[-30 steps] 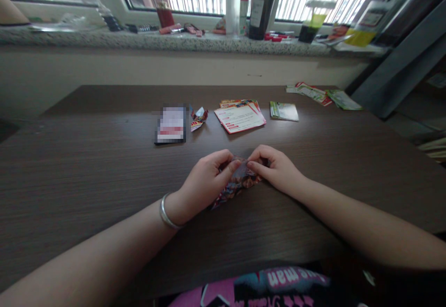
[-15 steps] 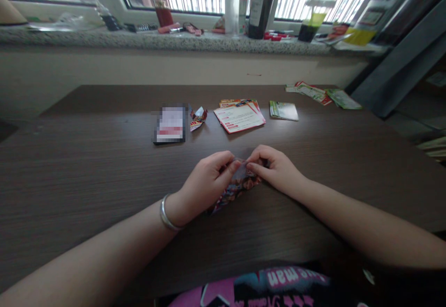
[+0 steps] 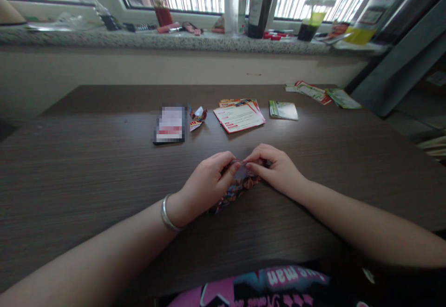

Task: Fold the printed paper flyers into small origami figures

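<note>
A packet (image 3: 237, 188) with dark, many-coloured printing is held low over the table, its top edge pinched from both sides. My left hand (image 3: 209, 179), below a silver bangle (image 3: 167, 213), grips that edge between thumb and fingers. Opposite it, my right hand (image 3: 273, 165) pinches the same edge, thumb and fingertips almost meeting those of the left. Part of the packet is hidden behind my left hand. Just beyond lie a fanned stack of white and red printed cards (image 3: 240, 116) and a crumpled wrapper (image 3: 198, 118).
A phone-like flat item with a blurred face (image 3: 170, 125) lies left of the wrapper. Right of the cards are a small card stack (image 3: 283, 110) and scattered green and red packets (image 3: 313, 92). Bottles (image 3: 258, 9) line the granite sill (image 3: 209, 43).
My two hands have drawn very slightly closer together along the packet's top edge. Everything else on the table is where it was.
</note>
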Tool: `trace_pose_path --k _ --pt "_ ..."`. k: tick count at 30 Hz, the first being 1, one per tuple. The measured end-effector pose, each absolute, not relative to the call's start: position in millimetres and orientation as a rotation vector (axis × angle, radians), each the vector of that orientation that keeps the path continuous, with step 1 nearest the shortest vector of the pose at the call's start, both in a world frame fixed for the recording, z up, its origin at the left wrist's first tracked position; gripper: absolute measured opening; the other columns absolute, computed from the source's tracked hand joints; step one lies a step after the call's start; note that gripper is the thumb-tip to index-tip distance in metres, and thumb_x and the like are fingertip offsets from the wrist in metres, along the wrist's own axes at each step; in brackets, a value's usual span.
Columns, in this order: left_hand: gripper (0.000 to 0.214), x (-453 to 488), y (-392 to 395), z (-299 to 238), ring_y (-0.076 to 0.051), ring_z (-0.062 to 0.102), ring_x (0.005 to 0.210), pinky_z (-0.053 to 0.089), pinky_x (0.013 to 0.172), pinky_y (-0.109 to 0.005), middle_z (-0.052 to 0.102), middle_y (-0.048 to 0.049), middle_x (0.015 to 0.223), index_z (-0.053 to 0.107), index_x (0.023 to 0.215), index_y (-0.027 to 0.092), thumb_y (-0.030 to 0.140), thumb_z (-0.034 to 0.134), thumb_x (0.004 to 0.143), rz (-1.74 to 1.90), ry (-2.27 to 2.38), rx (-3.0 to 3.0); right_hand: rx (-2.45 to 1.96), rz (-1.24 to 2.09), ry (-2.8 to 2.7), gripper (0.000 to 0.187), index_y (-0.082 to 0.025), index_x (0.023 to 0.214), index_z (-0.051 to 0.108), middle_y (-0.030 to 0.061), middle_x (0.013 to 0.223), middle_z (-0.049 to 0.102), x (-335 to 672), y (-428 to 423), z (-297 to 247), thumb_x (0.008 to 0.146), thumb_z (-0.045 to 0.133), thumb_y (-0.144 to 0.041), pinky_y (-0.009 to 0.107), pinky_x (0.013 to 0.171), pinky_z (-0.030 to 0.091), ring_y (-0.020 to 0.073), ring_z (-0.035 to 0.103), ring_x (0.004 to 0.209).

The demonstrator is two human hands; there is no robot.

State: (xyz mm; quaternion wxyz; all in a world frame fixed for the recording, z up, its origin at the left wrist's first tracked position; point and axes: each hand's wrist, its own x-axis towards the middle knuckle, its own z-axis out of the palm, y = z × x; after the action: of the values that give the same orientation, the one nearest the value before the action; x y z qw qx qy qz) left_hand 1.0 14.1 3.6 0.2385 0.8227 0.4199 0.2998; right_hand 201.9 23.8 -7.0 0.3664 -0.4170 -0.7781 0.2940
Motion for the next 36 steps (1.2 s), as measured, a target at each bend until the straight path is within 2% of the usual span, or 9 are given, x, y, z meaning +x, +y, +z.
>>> trace_pose_path --k 13,24,29,36 --pt "0.034 -0.4 11.2 3.0 -0.012 0.044 0.060 0.032 0.054 -0.026 0.048 0.0015 0.066 0.039 0.067 0.020 0.035 0.034 0.098 0.750 1.115 2.357 -1.085 0.766 -1.979 0.011 -0.020 0.077 0.062 -0.0004 0.075 0.058 198.0 23.0 -6.1 0.087 0.059 -0.023 0.027 0.068 0.040 0.0130 0.052 0.072" --pt "0.035 -1.0 10.2 3.7 -0.012 0.051 0.064 0.038 0.059 -0.025 0.056 -0.0003 0.070 0.050 0.070 0.019 0.031 0.033 0.099 0.709 1.011 2.351 -1.067 0.760 -2.023 0.014 -0.020 0.076 0.059 -0.0004 0.075 0.056 197.8 22.6 -3.8 0.089 0.055 -0.024 0.027 0.068 0.040 0.0131 0.052 0.073" --pt "0.015 0.7 10.8 5.1 -0.012 0.054 0.065 0.041 0.059 -0.024 0.059 0.0014 0.073 0.056 0.088 0.018 0.032 0.055 0.090 0.873 1.174 2.146 -1.059 0.731 -2.057 0.015 -0.019 0.076 0.058 0.0000 0.075 0.056 197.9 21.9 -3.0 0.090 0.054 -0.023 0.027 0.068 0.039 0.0133 0.051 0.073" --pt "0.016 3.3 10.1 6.6 -0.011 0.053 0.064 0.041 0.060 -0.024 0.059 0.0011 0.069 0.057 0.074 0.017 0.024 0.057 0.088 0.971 1.205 2.078 -1.065 0.714 -2.033 0.015 -0.019 0.075 0.057 -0.0007 0.074 0.054 197.3 21.2 -3.1 0.089 0.055 -0.024 0.026 0.066 0.038 0.0130 0.050 0.071"
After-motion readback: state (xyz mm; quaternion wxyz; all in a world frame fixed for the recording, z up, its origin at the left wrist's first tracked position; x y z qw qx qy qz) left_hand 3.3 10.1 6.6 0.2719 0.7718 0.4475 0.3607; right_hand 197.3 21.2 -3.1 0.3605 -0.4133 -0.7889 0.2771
